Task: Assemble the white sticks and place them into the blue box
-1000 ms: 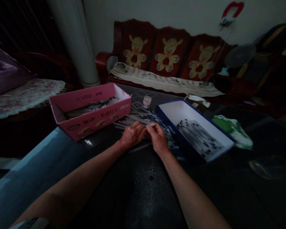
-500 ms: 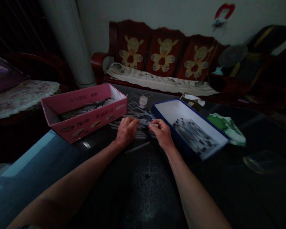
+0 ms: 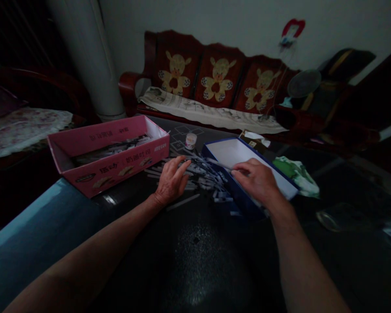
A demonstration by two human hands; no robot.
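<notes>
My right hand (image 3: 256, 176) is over the blue box (image 3: 247, 213), its thumb and fingers closed on one end of a slim, pale pen (image 3: 220, 164). The pen's free end points left, past the box's near side. To the left, my left hand (image 3: 172, 180) hovers at a loose pile of pale, pen-like pieces (image 3: 203, 176), fingers apart and nothing visible in them. Some pieces in the pile have dark ends. My right hand and forearm hide most of what lies inside the blue box.
A pink carton (image 3: 130, 165) with more slender pieces stands on the left of the dark table (image 3: 195, 261). Behind the pile is a small round tub (image 3: 190, 140). A tissue box (image 3: 252, 140) and a green-and-white packet (image 3: 295, 174) lie beyond the blue box.
My right hand has moved right, from the pile to over the blue box, carrying a pen. My left hand has stayed by the pile, and its fingers have spread.
</notes>
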